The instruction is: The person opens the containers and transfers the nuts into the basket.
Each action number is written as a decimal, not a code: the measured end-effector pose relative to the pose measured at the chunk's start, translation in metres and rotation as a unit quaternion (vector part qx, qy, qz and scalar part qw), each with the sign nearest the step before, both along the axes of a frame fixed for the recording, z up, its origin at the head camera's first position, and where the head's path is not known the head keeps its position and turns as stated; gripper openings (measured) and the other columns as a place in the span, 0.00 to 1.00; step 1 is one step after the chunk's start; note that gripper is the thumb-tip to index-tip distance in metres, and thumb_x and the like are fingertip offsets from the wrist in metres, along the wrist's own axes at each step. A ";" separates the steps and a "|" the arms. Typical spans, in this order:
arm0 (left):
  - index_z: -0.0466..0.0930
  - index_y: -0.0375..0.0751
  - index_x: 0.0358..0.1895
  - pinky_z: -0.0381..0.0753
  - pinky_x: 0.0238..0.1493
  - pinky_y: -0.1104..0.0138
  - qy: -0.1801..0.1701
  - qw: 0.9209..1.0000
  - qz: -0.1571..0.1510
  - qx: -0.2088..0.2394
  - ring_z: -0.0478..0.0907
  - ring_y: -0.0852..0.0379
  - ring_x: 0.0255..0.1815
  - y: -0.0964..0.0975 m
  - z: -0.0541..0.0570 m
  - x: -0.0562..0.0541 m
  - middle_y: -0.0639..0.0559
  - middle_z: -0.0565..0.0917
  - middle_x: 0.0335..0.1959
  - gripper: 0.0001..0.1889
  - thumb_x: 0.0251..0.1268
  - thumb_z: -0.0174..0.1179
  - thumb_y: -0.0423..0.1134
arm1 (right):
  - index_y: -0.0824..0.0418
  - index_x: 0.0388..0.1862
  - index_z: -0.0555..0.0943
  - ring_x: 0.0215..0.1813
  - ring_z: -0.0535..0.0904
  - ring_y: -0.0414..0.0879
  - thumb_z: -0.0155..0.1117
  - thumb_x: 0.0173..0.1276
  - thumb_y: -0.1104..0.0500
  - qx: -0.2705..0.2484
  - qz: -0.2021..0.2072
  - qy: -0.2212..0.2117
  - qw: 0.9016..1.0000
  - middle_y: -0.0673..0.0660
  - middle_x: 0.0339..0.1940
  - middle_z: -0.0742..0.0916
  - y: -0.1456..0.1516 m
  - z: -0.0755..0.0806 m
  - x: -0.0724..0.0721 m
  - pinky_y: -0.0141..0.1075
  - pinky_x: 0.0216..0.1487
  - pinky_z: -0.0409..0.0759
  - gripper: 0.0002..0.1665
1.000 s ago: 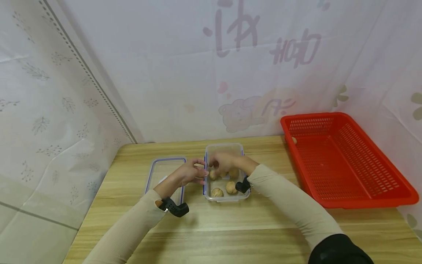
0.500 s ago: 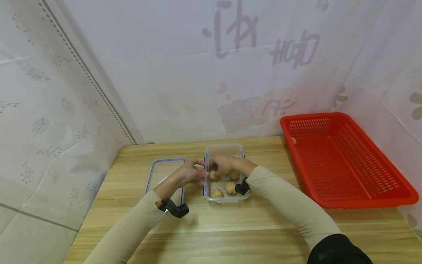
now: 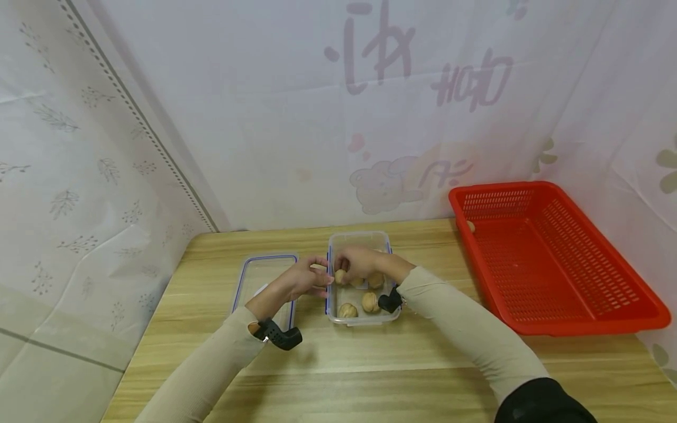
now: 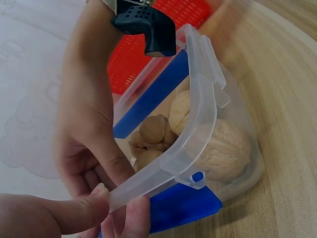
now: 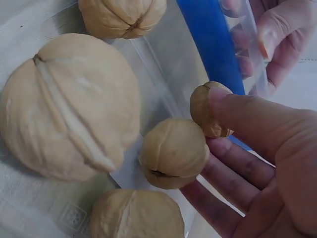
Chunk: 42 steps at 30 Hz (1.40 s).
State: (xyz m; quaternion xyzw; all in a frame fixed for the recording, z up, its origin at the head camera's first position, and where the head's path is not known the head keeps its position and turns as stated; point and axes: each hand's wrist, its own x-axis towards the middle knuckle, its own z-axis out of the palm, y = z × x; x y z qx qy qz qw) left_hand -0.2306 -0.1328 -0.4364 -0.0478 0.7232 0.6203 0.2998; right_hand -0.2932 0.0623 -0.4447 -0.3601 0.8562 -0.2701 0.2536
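My left hand [image 3: 308, 276] pinches the left rim of a clear plastic food container [image 4: 200, 106], thumb above and fingers outside by the blue clip [image 4: 183, 208]. Inside the container, my right hand [image 3: 359, 262] holds a walnut [image 5: 202, 111] between thumb and fingers, close to the left wall. Another walnut [image 5: 173, 153] sits against the fingers of that hand. More walnuts lie in the container, among them one near the front left corner [image 3: 347, 310] and one beside it [image 3: 370, 302]. The right hand hides part of the container's far half in the head view.
The container's lid [image 3: 264, 267], clear with a blue seal, lies left of it, partly under my left forearm. A red slotted basket [image 3: 560, 264] stands at the right with a walnut [image 3: 471, 226] at its left wall. Curtains hang behind the wooden table [image 3: 328, 376].
My right hand stays in the container, its fingers shifting slightly as the walnut by them rises a little. The left hand keeps its place on the rim.
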 end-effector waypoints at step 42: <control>0.60 0.27 0.69 0.91 0.43 0.61 -0.007 1.000 0.004 0.000 0.79 0.52 0.40 0.002 -0.002 -0.001 0.40 0.77 0.47 0.25 0.72 0.55 0.21 | 0.72 0.63 0.78 0.56 0.82 0.56 0.67 0.70 0.68 -0.200 -0.097 -0.055 0.973 0.65 0.54 0.86 0.100 0.058 -0.004 0.35 0.54 0.85 0.23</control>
